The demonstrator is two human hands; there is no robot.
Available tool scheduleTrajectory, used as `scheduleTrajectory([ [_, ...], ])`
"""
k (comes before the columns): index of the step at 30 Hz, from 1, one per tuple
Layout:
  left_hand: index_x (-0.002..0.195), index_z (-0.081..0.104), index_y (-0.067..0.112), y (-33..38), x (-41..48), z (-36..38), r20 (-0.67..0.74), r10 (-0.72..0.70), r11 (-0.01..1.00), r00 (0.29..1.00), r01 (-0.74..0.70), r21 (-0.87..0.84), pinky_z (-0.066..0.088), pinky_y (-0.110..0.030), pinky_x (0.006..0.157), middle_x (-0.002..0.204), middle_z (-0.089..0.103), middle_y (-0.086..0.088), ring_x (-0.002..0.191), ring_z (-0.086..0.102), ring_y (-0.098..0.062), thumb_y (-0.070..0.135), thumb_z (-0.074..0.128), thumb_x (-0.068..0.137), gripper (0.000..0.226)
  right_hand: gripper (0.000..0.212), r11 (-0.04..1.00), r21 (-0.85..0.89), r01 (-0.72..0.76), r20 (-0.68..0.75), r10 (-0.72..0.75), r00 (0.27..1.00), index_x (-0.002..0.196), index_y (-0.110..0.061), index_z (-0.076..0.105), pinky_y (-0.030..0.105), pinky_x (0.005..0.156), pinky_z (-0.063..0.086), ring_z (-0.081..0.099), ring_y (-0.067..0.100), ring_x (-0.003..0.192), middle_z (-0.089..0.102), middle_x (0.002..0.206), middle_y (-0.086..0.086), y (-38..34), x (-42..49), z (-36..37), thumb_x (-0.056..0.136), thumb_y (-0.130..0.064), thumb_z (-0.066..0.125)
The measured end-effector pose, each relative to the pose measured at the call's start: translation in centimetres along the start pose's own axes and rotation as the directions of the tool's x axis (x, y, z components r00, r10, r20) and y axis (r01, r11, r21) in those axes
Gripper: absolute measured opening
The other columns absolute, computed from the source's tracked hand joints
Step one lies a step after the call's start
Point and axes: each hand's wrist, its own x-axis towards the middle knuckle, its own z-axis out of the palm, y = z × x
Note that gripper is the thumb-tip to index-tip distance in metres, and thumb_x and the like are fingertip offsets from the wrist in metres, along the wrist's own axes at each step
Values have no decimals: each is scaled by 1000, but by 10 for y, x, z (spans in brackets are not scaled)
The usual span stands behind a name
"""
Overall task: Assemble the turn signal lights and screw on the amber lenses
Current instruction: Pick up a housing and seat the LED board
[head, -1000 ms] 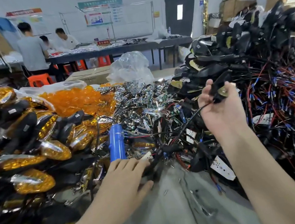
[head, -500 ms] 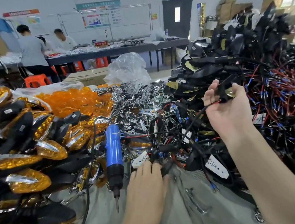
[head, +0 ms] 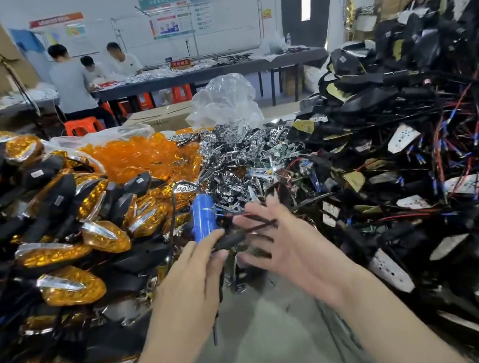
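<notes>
Grey table (head: pixel 267 343) lies nearest. Over it the left grip (head: pixel 189 278) pinches a black housing (head: pixel 230 240). The right grip (head: pixel 294 244) is spread, with a wire (head: pixel 258 222) across its fingers. Blue screwdriver (head: pixel 203 219) is upright just behind, then amber lenses (head: pixel 138 157) and chrome reflectors (head: pixel 234 151).

A grey tabletop strip (head: pixel 276 342) gives the only lane — finished lights (head: pixel 61 263) wall its left, wired housings (head: pixel 414 190) its right, the blue screwdriver (head: pixel 203 219) and chrome reflectors (head: pixel 238 157) its far end.
</notes>
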Motion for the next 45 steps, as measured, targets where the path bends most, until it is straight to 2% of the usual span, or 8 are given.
scheduleTrajectory([
  [7,145,25,56,-12,-8,6,1,71,993,998,-70,-92,44,-32,70,94,56,26,86,54,-8,49,24,101,45,17,980,-184,74,20,-72,997,97,-21,80,34,81,60,74,21,93,75,100,10,31,6,15,82,-19,73],
  [11,137,39,51,-16,-1,-2,-135,64,987,989,-83,-139,37,-22,56,76,53,17,63,51,-6,39,35,99,40,8,993,-65,103,-74,-108,991,90,-16,80,27,72,59,71,16,79,73,87,9,27,9,13,83,-12,78],
  [22,108,54,46,-64,1,-23,-495,-290,957,819,231,-178,43,-28,34,76,64,15,51,58,-12,39,39,87,26,42,952,180,246,-290,-188,938,115,-9,65,25,70,60,75,20,83,75,89,5,3,6,-14,75,-14,75],
  [28,107,50,37,-65,1,-27,-487,-206,964,849,261,45,48,-15,55,66,57,14,59,57,-6,15,54,93,27,24,946,82,315,-271,-283,920,97,-11,66,27,72,60,76,26,91,77,104,15,3,3,-11,75,-14,76],
  [31,122,55,18,-52,6,-27,-451,-73,910,890,245,336,53,-41,77,92,57,-1,85,52,-23,14,62,89,34,30,948,-46,314,-258,-316,913,113,-6,56,26,75,60,76,22,90,78,106,12,2,0,-13,87,-10,72],
  [35,129,54,25,-2,25,-9,-236,15,983,972,29,183,39,-32,94,116,43,17,114,39,-6,31,52,93,36,39,945,-183,271,-225,-308,924,123,-7,48,27,76,60,76,24,89,78,100,12,4,0,-14,92,-7,71],
  [41,136,41,37,39,32,42,34,99,992,994,-101,71,47,-24,75,124,48,21,96,58,-6,44,39,96,41,43,904,-312,293,-172,-357,918,116,-19,57,39,83,60,72,32,91,70,99,29,5,-1,-19,79,-18,80],
  [45,130,30,52,36,30,46,20,124,992,992,-124,5,53,-33,69,123,52,23,90,63,-8,45,35,96,35,44,907,-303,292,-132,-344,930,111,-30,64,34,76,61,75,31,87,75,97,13,1,1,-22,71,-33,84],
])
